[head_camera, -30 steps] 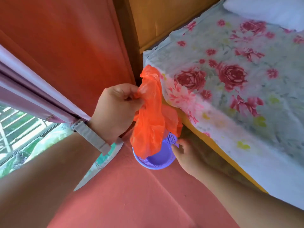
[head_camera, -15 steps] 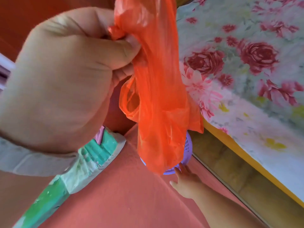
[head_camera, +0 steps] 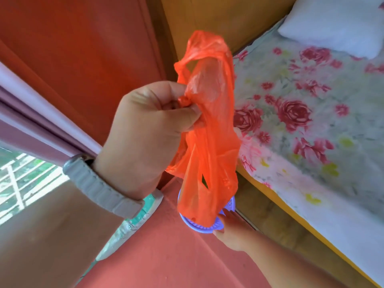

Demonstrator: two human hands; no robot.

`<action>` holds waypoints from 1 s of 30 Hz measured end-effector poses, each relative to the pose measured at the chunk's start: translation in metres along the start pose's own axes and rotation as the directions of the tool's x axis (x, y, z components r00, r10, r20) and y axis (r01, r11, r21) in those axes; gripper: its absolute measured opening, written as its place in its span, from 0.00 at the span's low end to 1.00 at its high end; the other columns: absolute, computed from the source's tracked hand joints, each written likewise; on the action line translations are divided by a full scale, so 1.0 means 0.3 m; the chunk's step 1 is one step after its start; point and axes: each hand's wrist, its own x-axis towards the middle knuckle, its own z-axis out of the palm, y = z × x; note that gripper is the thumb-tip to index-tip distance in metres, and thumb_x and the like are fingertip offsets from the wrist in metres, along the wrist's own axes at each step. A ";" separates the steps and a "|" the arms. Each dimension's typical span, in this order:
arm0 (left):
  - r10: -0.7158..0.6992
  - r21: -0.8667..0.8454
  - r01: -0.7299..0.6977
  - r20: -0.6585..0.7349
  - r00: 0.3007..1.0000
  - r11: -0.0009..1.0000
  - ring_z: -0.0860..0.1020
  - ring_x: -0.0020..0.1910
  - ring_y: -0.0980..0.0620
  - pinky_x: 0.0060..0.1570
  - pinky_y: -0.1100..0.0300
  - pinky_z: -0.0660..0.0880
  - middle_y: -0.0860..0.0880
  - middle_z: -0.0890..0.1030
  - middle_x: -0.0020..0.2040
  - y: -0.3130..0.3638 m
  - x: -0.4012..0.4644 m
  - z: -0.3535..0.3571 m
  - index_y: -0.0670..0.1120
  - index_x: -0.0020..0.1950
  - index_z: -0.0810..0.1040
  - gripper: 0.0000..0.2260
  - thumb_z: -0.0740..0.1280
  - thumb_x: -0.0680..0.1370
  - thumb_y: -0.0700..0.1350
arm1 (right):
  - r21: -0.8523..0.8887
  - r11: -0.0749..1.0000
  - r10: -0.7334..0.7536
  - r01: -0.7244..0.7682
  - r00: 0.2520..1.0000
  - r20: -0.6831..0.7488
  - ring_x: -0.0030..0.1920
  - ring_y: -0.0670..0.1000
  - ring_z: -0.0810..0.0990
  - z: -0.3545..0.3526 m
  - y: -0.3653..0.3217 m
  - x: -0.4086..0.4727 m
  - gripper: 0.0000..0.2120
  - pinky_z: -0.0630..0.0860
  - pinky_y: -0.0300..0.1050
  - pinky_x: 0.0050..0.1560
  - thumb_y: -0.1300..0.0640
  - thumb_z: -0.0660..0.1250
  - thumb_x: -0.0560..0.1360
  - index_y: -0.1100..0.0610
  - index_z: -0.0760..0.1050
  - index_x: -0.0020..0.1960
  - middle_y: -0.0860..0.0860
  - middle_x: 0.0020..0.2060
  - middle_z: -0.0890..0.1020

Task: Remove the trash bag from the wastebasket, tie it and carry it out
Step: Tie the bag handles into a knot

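An orange plastic trash bag (head_camera: 209, 146) hangs in the air, pinched near its top by my left hand (head_camera: 149, 132), which wears a grey wristband. The bag's bottom dangles just above a small purple mesh wastebasket (head_camera: 204, 226) on the red floor. My right hand (head_camera: 230, 229) rests against the basket's right rim; the bag hides most of the basket, and I cannot tell how firmly the fingers grip it.
A bed with a rose-print sheet (head_camera: 311, 125) and a white pillow (head_camera: 336, 23) fills the right side, its yellow frame close to the basket. A red wall (head_camera: 83, 48) and a window frame (head_camera: 31, 121) stand at left. A green-and-white object (head_camera: 133, 221) lies by the wall.
My left hand has drawn back from the camera, still holding the bag lifted out of the basket. My right hand stays at the basket's rim.
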 end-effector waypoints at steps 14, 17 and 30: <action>-0.023 -0.052 0.021 -0.044 0.999 0.998 0.80 0.31 0.51 0.39 0.57 0.79 0.50 0.80 0.28 0.512 -0.106 -0.083 0.50 0.31 0.82 0.18 0.67 0.72 0.28 | 0.254 0.961 -0.009 0.114 0.924 -0.381 0.46 0.50 0.80 -0.740 -0.476 -0.633 0.12 0.76 0.45 0.49 0.46 0.63 0.72 0.49 0.74 0.53 0.48 0.46 0.80; -0.029 -0.057 0.025 -0.054 0.998 0.998 0.80 0.37 0.44 0.46 0.49 0.78 0.46 0.81 0.31 0.606 -0.154 -0.111 0.48 0.34 0.82 0.14 0.67 0.72 0.29 | 0.306 0.932 -0.033 0.195 0.885 -0.464 0.48 0.49 0.78 -0.847 -0.579 -0.762 0.15 0.71 0.41 0.49 0.49 0.64 0.72 0.51 0.75 0.57 0.46 0.49 0.79; -0.046 -0.038 0.048 0.059 0.997 0.998 0.75 0.36 0.46 0.43 0.49 0.73 0.41 0.80 0.36 0.901 -0.440 -0.223 0.46 0.39 0.84 0.10 0.66 0.74 0.34 | 0.393 0.738 -0.112 0.548 0.674 -0.730 0.37 0.40 0.81 -1.121 -0.919 -1.309 0.12 0.74 0.40 0.36 0.39 0.63 0.70 0.35 0.72 0.53 0.39 0.48 0.81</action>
